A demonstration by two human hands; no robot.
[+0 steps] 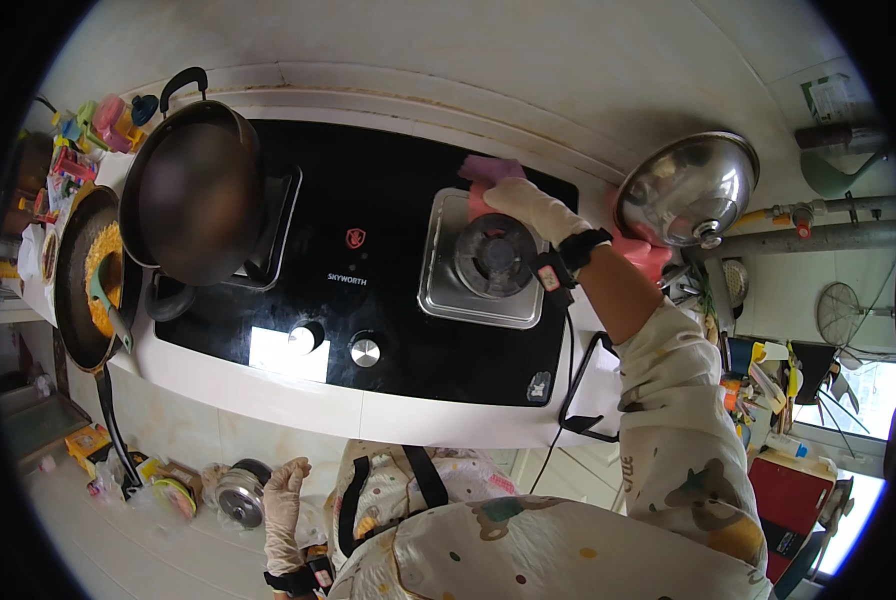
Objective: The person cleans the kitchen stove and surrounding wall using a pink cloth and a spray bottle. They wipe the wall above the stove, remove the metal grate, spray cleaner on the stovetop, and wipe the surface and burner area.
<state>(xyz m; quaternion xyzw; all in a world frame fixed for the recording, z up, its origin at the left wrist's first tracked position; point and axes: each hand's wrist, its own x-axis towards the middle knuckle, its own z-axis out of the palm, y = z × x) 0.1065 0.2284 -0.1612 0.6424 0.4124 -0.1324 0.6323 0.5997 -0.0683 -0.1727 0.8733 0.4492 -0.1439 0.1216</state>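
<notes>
My right hand (527, 206), in a pale glove, presses a pink and purple cloth (491, 176) against the back of the metal drip tray (440, 262) around the right gas burner (496, 255). Its fingertips are partly hidden in the cloth. My left hand (287, 484), gloved too, hangs below the counter's front edge with its fingers curled; nothing shows in it. The tray lies on a black glass gas hob (388, 210) with two knobs. A dark two-handled pan (193, 195) covers most of the left burner.
Left of the hob, a frying pan (69, 277) holds yellow-orange food and a green spatula (107, 296). A domed steel lid (688, 187) leans at the back right, beside a pink cloth (643, 259). A black metal stand (587, 427) sits at the right front edge, with a cable near it.
</notes>
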